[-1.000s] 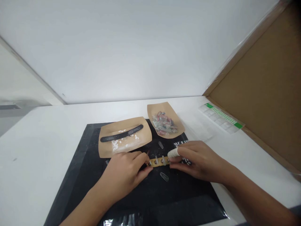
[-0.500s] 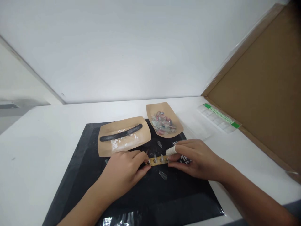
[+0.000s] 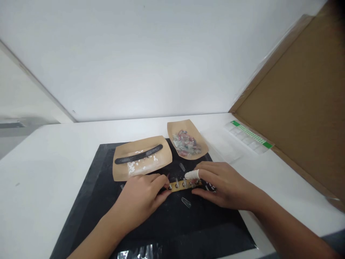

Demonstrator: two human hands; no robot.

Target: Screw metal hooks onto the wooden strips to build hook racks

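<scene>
My left hand [image 3: 147,190] is closed, thumb and forefinger pinching the left end of a narrow yellow strip [image 3: 180,187]. Round metallic studs run along this strip, and small clear nail tips [image 3: 184,182] stand up from some of them. My right hand [image 3: 222,183] is over the strip's right part, thumb and fingers apart. Its forefinger wears a white finger cover [image 3: 192,175] and reaches over the studs; whether it touches a nail tip I cannot tell. One loose clear nail tip [image 3: 185,202] lies in front of the strip, another [image 3: 182,167] behind it.
Beneath everything is a black mat [image 3: 188,230] on a white table [image 3: 29,180]. A brown paper tray [image 3: 121,174] holds a dark nail file [image 3: 138,154] and white bits. Another paper tray [image 3: 175,126] carries small clear-and-red pieces. At right are a green-edged clear case [image 3: 249,136] and a cardboard panel [image 3: 296,108].
My right hand has loosened from the strip's right end, and its covered forefinger has shifted left over the studs. More of that end now shows. The left hand keeps its pinch.
</scene>
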